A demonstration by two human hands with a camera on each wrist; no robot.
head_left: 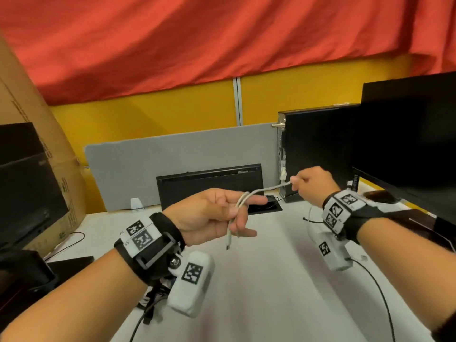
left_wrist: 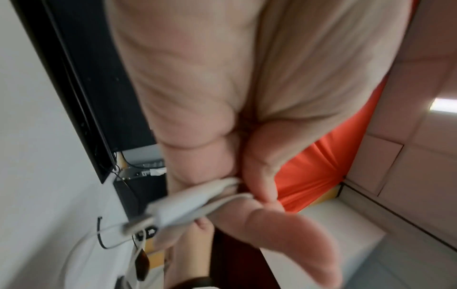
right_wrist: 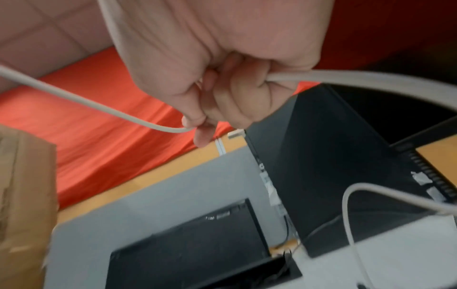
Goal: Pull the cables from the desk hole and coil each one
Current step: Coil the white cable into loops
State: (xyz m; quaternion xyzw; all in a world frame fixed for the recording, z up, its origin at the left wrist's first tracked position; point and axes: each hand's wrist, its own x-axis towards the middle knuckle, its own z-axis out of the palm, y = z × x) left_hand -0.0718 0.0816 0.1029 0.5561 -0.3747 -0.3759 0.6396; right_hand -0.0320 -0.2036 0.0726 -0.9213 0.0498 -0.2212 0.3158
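A white cable (head_left: 266, 190) runs taut between my two hands above the white desk (head_left: 259, 292). My left hand (head_left: 237, 215) has it looped round the outstretched index and middle fingers. The cable's plug end (head_left: 228, 243) dangles below them. In the left wrist view the thumb (left_wrist: 259, 176) pinches the cable loops (left_wrist: 197, 203) against the fingers. My right hand (head_left: 303, 181) is a closed fist gripping the cable farther right. In the right wrist view the cable (right_wrist: 99, 103) passes through the right hand (right_wrist: 222, 97), and its slack (right_wrist: 346, 215) hangs toward the desk. The black desk hole (head_left: 265, 207) lies just behind my hands.
A black keyboard (head_left: 209, 183) leans on the grey divider (head_left: 172, 154). A black PC case (head_left: 318, 154) and a monitor (head_left: 407, 134) stand at right. Another monitor (head_left: 22, 183) and a cardboard box (head_left: 37, 132) stand at left. Thin black cables (head_left: 375, 287) cross the desk near me.
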